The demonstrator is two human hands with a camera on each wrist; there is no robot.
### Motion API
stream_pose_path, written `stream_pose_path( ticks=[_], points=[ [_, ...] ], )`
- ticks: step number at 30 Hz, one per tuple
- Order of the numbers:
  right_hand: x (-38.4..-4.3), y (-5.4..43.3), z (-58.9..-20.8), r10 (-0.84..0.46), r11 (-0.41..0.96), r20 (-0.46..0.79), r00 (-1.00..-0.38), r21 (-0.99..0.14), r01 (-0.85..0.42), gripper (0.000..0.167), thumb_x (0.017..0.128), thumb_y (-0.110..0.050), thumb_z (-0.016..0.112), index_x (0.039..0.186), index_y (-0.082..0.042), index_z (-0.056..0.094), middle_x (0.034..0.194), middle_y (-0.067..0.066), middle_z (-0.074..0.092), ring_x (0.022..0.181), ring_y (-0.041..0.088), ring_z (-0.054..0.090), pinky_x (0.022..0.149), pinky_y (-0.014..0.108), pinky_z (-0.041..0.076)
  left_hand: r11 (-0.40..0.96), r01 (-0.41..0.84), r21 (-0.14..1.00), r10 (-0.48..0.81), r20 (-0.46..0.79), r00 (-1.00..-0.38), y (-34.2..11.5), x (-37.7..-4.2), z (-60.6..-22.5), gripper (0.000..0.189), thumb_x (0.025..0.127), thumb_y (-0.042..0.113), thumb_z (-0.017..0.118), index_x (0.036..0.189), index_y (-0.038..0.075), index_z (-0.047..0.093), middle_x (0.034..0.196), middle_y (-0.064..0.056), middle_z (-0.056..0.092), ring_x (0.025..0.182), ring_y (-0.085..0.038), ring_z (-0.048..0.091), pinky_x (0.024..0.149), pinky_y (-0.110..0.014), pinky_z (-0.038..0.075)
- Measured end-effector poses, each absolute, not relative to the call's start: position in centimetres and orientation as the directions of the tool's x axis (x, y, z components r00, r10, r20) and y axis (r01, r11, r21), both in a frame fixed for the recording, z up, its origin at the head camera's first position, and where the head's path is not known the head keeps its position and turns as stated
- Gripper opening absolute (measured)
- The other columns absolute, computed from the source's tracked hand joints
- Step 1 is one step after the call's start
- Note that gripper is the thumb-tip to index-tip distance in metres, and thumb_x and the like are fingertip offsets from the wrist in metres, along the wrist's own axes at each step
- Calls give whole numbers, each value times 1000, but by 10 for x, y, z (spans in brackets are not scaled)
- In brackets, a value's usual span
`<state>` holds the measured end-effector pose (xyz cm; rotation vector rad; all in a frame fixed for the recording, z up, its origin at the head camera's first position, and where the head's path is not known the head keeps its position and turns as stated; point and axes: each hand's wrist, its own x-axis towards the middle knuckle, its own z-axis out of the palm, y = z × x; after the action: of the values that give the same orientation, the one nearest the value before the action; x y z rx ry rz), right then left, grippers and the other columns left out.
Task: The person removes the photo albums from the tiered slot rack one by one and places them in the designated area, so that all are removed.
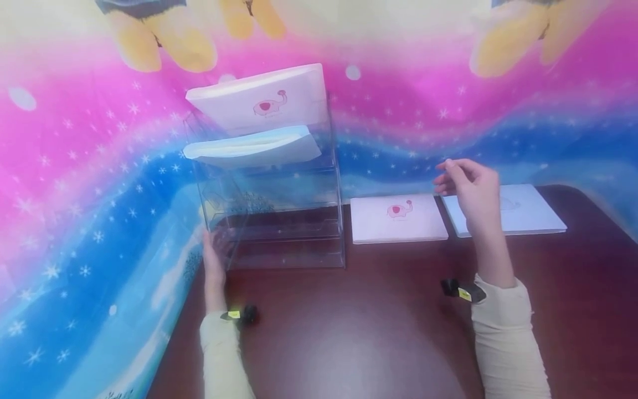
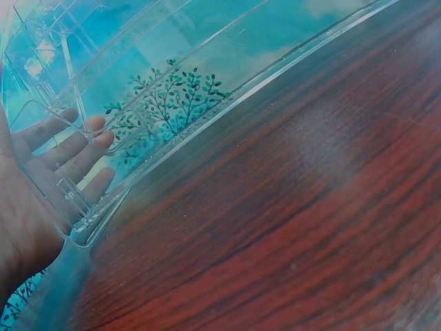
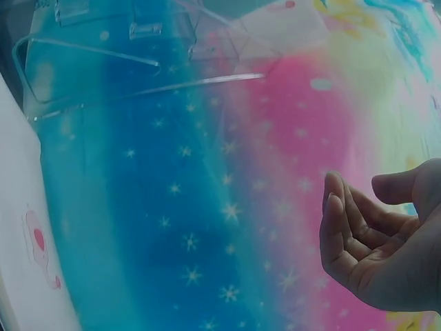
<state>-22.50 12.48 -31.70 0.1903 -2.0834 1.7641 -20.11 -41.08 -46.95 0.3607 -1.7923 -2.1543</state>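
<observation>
A clear tiered rack (image 1: pixel 340 221) stands at the back left of the table. A notebook with a pink elephant (image 1: pixel 299 113) leans on its top tier; a pale blue notebook (image 1: pixel 249 152) sits one tier below, its page edges facing up. My left hand (image 1: pixel 214 260) rests against the rack's left side, and the left wrist view shows the fingers (image 2: pixel 83 155) extended, seen through the clear plastic. My right hand (image 1: pixel 478 191) is raised above the notebooks at the right. Its fingers are loosely bent, with nothing between them and the thumb in the right wrist view.
Right of the rack, another pink elephant notebook (image 1: pixel 399 227) lies flat on the dark wooden table (image 1: pixel 349 332). A pale blue notebook (image 1: pixel 533 213) lies beside it, partly behind my right hand. A colourful snowflake cloth (image 1: pixel 99 194) hangs behind and at the left.
</observation>
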Motion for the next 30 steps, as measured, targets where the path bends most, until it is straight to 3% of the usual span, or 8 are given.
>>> stream_pose_path(
  ticks=[18,27,30],
  points=[
    [-204,95,-305,40,192,458,-888,-876,-443,31,104,-24,66,115,4,71,82,-2,73,73,13,71,71,21,59,-156,85,984,-417,13,-909,-409,-196,-469,79,108,64,16,156,5,38,145,-12,58,140,-30,46,119,-41,33],
    [-213,77,-270,-70,247,509,-858,-824,-509,29,101,-28,70,116,-3,73,93,7,76,80,16,73,73,24,59,-160,114,980,-356,50,-933,-401,-189,-455,79,110,60,17,159,-1,29,156,-28,41,146,-38,38,123,-46,28],
    [-216,67,-262,-130,322,514,-848,-787,-526,32,100,-29,72,123,-6,71,101,11,75,87,18,72,77,23,57,-174,108,979,-369,37,-929,-401,-188,-456,78,110,59,16,159,0,30,155,-26,43,145,-38,39,122,-46,28]
  ],
)
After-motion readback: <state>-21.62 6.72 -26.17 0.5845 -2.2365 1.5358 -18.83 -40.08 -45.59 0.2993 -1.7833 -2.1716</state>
